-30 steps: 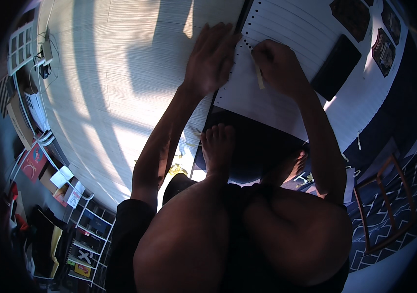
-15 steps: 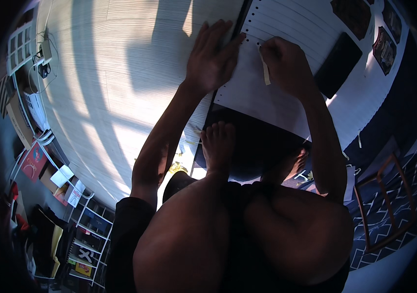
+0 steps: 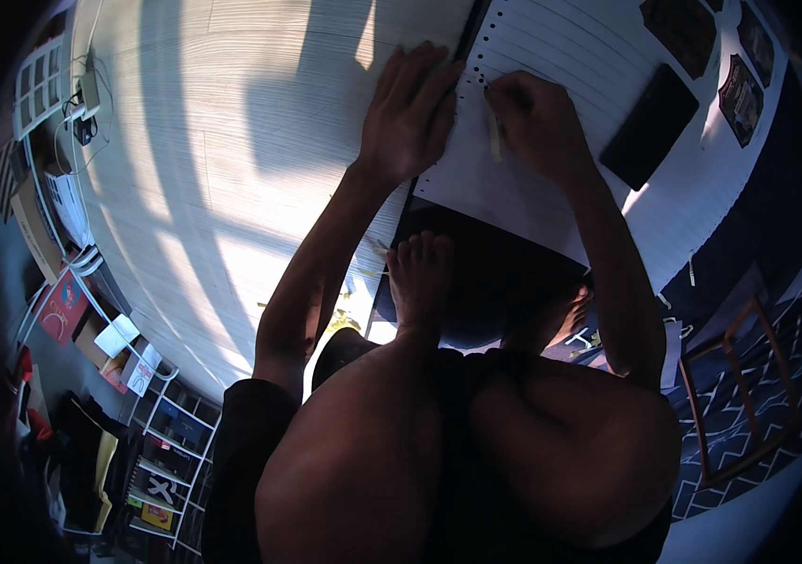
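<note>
A large white sheet (image 3: 533, 211) lies before me, with a row of dark holes along its left side and long lines running across its far part. My left hand (image 3: 408, 115) rests with its fingers stretched out, its fingertips over the sheet's left edge and the wooden floor. Over the sheet, my right hand (image 3: 540, 124) has thumb and fingers pinched together close to the holes. A thin pale strip (image 3: 496, 141) hangs down from the pinch toward me. The strip's upper end is hidden by the fingers.
A black flat phone-like slab (image 3: 650, 127) lies on the sheet to the right, with several dark badge-shaped pieces (image 3: 740, 101) beyond it. My bare foot (image 3: 420, 277) stands on a dark mat (image 3: 486, 258). A wooden frame (image 3: 739, 395) stands at right; a white wire rack (image 3: 175, 446) at lower left.
My right hand has shifted a little to the left, nearer the holes, and the pale strip has moved with it. My left hand stays almost in place.
</note>
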Available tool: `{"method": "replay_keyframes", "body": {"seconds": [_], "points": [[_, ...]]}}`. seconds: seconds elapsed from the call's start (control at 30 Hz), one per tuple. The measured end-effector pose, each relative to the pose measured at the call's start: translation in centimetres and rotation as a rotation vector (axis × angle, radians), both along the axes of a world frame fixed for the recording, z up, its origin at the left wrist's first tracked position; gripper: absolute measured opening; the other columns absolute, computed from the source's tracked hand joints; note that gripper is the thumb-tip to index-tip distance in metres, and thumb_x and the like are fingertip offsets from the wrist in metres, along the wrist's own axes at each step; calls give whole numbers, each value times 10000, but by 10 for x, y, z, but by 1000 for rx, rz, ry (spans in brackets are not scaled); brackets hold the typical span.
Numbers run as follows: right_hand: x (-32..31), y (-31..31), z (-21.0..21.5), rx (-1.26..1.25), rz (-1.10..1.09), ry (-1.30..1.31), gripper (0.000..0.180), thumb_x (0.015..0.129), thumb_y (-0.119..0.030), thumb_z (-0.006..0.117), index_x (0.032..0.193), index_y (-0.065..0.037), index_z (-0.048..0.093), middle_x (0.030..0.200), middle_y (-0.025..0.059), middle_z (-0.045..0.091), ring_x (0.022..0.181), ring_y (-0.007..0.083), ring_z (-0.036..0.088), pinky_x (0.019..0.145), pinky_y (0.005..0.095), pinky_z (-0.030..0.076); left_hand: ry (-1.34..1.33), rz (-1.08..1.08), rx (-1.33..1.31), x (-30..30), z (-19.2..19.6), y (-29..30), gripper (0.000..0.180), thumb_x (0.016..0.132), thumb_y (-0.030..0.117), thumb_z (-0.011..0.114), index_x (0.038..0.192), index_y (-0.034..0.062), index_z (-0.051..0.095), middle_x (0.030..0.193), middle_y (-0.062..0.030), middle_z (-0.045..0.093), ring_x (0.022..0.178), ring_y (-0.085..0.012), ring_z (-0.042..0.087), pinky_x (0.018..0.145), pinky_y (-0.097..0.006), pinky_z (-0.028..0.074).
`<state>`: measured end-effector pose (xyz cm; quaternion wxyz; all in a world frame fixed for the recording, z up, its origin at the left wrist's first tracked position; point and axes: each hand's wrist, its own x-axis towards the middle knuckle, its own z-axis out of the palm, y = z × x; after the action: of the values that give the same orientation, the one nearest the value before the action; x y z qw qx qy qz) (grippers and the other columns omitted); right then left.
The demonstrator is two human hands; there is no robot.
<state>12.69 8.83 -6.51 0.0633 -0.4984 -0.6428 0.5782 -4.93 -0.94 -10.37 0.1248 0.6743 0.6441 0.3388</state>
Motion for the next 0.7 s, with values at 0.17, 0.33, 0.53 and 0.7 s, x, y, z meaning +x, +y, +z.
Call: {"method": "replay_keyframes", "body": {"seconds": [0.17,0.33,0.53,0.7], "points": [[-12,-7,3,63,34,-33,208,933,-157,624,970,28,712,865,198,737,842,306,746,783,381,572,-13,-21,19,-2,-4,-6,376,857,51,655,1232,44,669,1281,-202,609,1253,-389,575,1134,-572,383],[-14,-5,2,67,76,-82,261,968,-224,620,1009,17,713,882,167,744,810,263,738,756,369,553,-7,-21,10,-1,-5,-7,410,817,49,666,1225,73,698,1294,-199,601,1274,-389,562,1142,-578,374],[-17,-5,3,86,87,-99,256,965,-220,620,982,20,710,866,176,738,786,290,737,737,377,555,17,-23,3,0,-5,-9,457,781,41,664,1230,109,714,1315,-191,590,1291,-380,551,1145,-578,371],[-17,-4,2,192,68,-119,225,956,-183,620,948,25,705,837,192,728,770,317,737,723,389,563,73,-16,13,3,-6,-8,473,752,33,668,1213,121,722,1317,-185,587,1290,-373,553,1143,-576,374]]}}
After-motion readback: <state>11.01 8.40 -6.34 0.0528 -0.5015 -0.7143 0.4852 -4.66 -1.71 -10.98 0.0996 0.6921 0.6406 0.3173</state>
